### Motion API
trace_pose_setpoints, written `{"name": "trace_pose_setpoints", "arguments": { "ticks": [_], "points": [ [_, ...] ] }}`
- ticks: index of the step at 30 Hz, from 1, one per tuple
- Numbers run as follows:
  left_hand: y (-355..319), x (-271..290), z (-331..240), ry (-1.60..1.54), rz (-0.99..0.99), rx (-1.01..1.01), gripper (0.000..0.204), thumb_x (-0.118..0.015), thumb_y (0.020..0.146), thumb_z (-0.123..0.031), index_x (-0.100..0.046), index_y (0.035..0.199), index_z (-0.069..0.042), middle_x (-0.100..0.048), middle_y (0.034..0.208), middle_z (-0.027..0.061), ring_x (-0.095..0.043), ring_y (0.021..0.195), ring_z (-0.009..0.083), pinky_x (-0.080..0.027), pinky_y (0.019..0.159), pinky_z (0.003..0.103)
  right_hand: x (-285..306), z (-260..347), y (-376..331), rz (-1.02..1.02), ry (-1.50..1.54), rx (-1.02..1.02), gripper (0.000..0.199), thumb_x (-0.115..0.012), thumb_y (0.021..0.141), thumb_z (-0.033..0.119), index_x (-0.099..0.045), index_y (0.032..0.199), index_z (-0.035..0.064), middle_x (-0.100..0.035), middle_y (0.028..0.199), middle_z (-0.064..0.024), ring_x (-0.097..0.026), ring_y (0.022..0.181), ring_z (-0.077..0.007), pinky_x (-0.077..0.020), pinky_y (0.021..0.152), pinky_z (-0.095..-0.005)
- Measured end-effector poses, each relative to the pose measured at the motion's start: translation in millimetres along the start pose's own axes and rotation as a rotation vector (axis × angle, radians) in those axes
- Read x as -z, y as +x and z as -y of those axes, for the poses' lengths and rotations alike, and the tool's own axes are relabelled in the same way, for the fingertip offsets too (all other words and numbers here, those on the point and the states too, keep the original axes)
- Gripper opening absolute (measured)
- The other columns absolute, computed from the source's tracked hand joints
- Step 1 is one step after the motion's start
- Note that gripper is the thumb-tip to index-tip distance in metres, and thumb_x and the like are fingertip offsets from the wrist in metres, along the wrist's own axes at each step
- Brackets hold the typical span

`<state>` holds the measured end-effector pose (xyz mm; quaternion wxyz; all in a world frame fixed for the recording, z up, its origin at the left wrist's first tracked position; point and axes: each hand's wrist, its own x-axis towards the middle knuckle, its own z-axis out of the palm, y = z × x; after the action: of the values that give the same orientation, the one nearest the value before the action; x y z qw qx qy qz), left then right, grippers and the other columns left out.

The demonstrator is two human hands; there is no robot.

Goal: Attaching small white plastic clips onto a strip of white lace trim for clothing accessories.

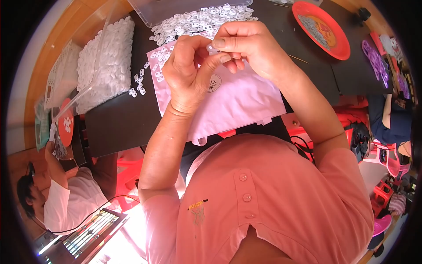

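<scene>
The left hand (pixel 187 66) and right hand (pixel 252 46) pinch a small white plastic piece (pixel 212 49) between their fingertips, both equally near; its long axis is unclear. Beneath spreads a pink cloth (pixel 246 103); beyond lies a heap of white, holed plastic pieces (pixel 189 25).

A small white piece (pixel 212 49), its outline partly hidden, is pinched between the left hand (pixel 188 68), toward its eight o'clock, and the right hand (pixel 249 46), toward its three o'clock, held up at twelve o'clock in the view, its exact tilt unclear.
</scene>
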<state>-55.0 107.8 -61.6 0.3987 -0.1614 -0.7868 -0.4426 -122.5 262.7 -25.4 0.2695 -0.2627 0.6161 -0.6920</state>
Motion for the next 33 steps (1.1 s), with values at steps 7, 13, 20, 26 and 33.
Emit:
{"name": "trace_pose_setpoints", "arguments": {
  "ticks": [7, 13, 20, 26, 33],
  "points": [
    [-3, 0, 2, 0.054, -0.036, -0.049, 0.033, -0.083, 0.072, -0.009, -0.056, 0.091, -0.004, -0.054, 0.073, 0.0028, -0.049, 0.057, 0.0099, -0.040, 0.049, 0.024, -6, -2, -2, -0.012, 0.034, 0.009, 0.017, -0.064, 0.087, 0.015, -0.063, 0.079, -0.0001, -0.051, 0.059, -0.0005, -0.049, 0.047, -0.0088, -0.0395, 0.045, -0.0227],
    [-4, 0, 0, 0.062, -0.054, -0.074, 0.031, -0.082, 0.072, -0.008, -0.057, 0.089, -0.004, -0.052, 0.071, 0.0026, -0.047, 0.055, 0.0106, -0.039, 0.047, 0.025, -7, -2, -3, -0.009, 0.054, 0.008, 0.017, -0.066, 0.085, 0.012, -0.063, 0.076, -0.0009, -0.048, 0.055, 0.0000, -0.051, 0.046, -0.0097, -0.0396, 0.043, -0.0234],
    [-3, 4, -1, 0.045, -0.016, -0.068, 0.028, -0.082, 0.072, -0.010, -0.059, 0.086, -0.004, -0.052, 0.069, 0.0031, -0.047, 0.054, 0.0114, -0.039, 0.047, 0.025, -3, 1, -4, 0.066, 0.056, -0.034, 0.017, -0.067, 0.084, 0.015, -0.064, 0.076, 0.0002, -0.060, 0.062, -0.0044, -0.054, 0.046, -0.0108, -0.0384, 0.043, -0.0221],
    [-1, 7, 0, 0.039, 0.021, -0.088, 0.029, -0.083, 0.072, -0.012, -0.058, 0.086, -0.004, -0.055, 0.070, 0.0031, -0.050, 0.056, 0.0101, -0.041, 0.049, 0.023, 2, -3, 0, 0.154, 0.060, -0.066, 0.015, -0.063, 0.088, 0.016, -0.063, 0.082, 0.0019, -0.059, 0.066, -0.0012, -0.055, 0.051, -0.0085, -0.0358, 0.046, -0.0200],
    [1, -1, 3, -0.119, -0.005, 0.045, 0.027, -0.080, 0.074, -0.002, -0.060, 0.093, -0.002, -0.057, 0.077, 0.0024, -0.053, 0.060, 0.0085, -0.043, 0.054, 0.022, 4, -2, 2, 0.016, 0.046, 0.045, 0.016, -0.067, 0.085, 0.016, -0.066, 0.081, -0.0005, -0.056, 0.061, -0.0020, -0.055, 0.049, -0.0111, -0.0387, 0.047, -0.0222]
  ]
}}
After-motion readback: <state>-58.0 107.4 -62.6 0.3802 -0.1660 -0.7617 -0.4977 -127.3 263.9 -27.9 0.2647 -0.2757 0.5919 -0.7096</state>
